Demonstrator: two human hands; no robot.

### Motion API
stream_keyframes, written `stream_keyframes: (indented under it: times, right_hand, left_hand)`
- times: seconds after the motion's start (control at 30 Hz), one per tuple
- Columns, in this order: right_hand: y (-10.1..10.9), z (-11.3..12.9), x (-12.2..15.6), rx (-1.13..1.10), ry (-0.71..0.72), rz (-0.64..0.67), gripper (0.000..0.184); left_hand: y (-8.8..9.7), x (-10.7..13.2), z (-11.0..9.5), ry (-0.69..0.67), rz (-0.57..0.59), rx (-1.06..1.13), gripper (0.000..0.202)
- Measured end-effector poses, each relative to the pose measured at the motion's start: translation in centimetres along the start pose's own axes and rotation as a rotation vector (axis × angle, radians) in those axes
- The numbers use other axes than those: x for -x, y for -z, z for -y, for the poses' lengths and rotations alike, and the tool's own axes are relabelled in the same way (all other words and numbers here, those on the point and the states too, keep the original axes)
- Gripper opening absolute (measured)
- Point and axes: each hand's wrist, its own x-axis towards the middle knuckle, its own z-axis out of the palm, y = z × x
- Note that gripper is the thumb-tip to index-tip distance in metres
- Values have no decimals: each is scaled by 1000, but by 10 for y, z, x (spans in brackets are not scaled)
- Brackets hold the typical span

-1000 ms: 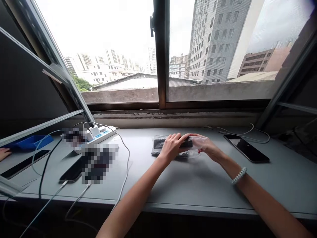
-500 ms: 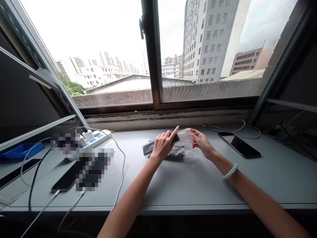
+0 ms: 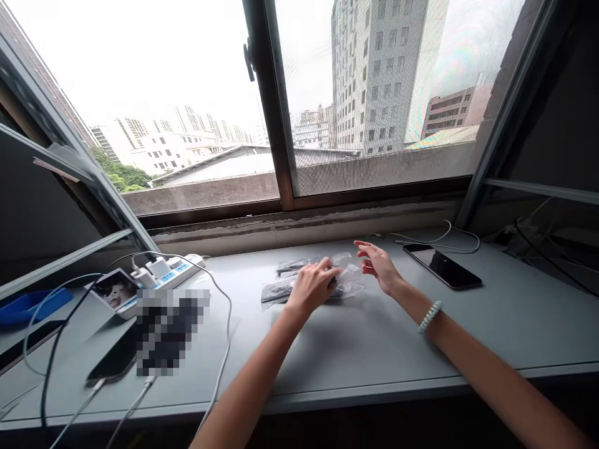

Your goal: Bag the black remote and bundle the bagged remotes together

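Note:
My left hand (image 3: 312,285) rests palm down on a clear plastic bag (image 3: 349,282) that holds a flat dark item, and presses it against the grey table (image 3: 355,343). More dark bagged items (image 3: 291,267) lie just behind and to the left of it. My right hand (image 3: 378,264) hovers a little to the right of the bag, fingers spread and holding nothing. A beaded bracelet (image 3: 429,316) sits on my right wrist.
A black phone (image 3: 442,266) lies face up at the right, with a white cable (image 3: 437,240) behind it. At the left are a white power strip (image 3: 161,274) with chargers, a phone (image 3: 112,358) on a cable, and a blue tray (image 3: 28,304). A window runs along the back.
My right hand let go of the plastic bag and opened beside it. My left hand lowered and flattened onto the bag. The camera view shifted to the right.

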Motion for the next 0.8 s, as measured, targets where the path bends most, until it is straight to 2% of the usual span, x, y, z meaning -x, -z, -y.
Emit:
stream_keyframes:
  times: [0.17,0.23,0.33,0.47,0.67,0.7,0.8]
  right_hand:
    - [1,2,1,12,23,-6,25]
    - [2,1,1,10,23,0,26]
    - [2,1,1,4,19,14,29]
    - [1,1,3,20,35,14,31]
    - [0,1,3,60,64,27,32]
    - [0,1,3,73,73,28,32]
    - [1,-1,1,156,142,46,31]
  left_hand:
    - [-3,4,-27,-229,93,16,17]
    - [-6,5,-37,-318,102,5,21]
    - [-11,7,-47,-382,120,-20,32]
    - [-19,7,-51,-385,91,-25,37]
    - [-33,4,-41,-397,-12,12,34]
    - [-36,4,-38,-362,-36,24,41]
    - [-42,3,-32,-191,-59,76,87]
